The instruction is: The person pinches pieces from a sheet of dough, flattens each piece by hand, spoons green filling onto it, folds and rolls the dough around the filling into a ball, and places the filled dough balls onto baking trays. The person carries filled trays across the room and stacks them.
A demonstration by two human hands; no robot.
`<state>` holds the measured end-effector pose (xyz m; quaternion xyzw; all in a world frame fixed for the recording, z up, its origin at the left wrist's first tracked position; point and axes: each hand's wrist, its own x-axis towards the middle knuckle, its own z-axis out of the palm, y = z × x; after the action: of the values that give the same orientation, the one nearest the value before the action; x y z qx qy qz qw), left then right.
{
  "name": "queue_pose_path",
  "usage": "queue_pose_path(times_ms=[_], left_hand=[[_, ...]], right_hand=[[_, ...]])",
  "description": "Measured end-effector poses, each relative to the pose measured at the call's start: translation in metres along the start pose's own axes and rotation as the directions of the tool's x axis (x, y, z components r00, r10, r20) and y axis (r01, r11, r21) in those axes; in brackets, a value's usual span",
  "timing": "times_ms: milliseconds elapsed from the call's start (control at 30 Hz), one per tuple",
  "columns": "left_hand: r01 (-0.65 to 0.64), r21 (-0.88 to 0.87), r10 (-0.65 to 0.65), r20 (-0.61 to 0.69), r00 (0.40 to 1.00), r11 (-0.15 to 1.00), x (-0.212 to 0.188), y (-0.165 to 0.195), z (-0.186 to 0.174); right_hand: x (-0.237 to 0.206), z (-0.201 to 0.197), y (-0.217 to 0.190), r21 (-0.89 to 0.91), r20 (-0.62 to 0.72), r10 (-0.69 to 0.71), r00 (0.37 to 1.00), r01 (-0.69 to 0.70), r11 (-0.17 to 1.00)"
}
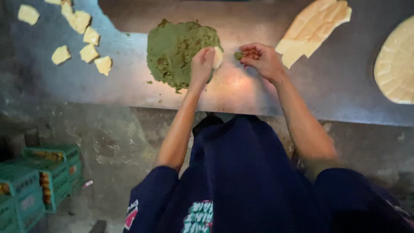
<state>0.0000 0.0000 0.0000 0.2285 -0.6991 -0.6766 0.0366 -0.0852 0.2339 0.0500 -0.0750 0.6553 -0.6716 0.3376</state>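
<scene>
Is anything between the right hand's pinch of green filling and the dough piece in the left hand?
Nothing visible. The right hand holds a bit of green filling just beside the pale dough piece in the left hand; only bare metal table shows between them.

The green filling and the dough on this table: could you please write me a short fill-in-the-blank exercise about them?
1. The left hand holds a small pale piece of ____ beside the green mound.
2. The right hand pinches a bit of filling whose colour is ____.
3. The small folded pieces lie to the ____ of the mound.
4. The crates on the floor are ____.

Missing words: dough; green; left; green
</scene>
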Motion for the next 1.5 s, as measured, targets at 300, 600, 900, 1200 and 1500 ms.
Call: queue_pose_path(times_ms=[300, 600, 900, 1200, 1500], left_hand=[[0.224, -0.361, -0.051, 0.432, 0.901, 0.905, -0.005, 0.034, 0.124], [-0.056, -0.005, 0.051, 0.508, 0.860, 0.998, -0.027, 0.051, 0.179], [0.097, -0.064, -0.064, 0.402, 0.913, 0.993, -0.084, -0.009, 0.274], [-0.563, 0.255, 0.438, 0.413, 0.798, 0.786, -0.100, -0.010, 0.284], [-0.419, 0.242, 0.274, 0.466, 0.841, 0.875, -0.092, -0.017, 0.277]], right_hand=[[-0.045, -0.025, -0.009, -0.679, -0.300, -0.532, 0.792, 0.215, 0.702], [-0.089, -0.105, 0.003, -0.344, -0.344, -0.194, 0.919, 0.069, 0.936], [-0.138, -0.162, 0.041, -0.792, -0.148, -0.507, 0.849, 0.206, 0.575], [-0.150, -0.177, 0.069, -0.787, -0.139, -0.426, 0.894, 0.161, 0.596], [-0.167, -0.156, 0.074, -0.677, -0.296, -0.440, 0.848, 0.139, 0.723]])
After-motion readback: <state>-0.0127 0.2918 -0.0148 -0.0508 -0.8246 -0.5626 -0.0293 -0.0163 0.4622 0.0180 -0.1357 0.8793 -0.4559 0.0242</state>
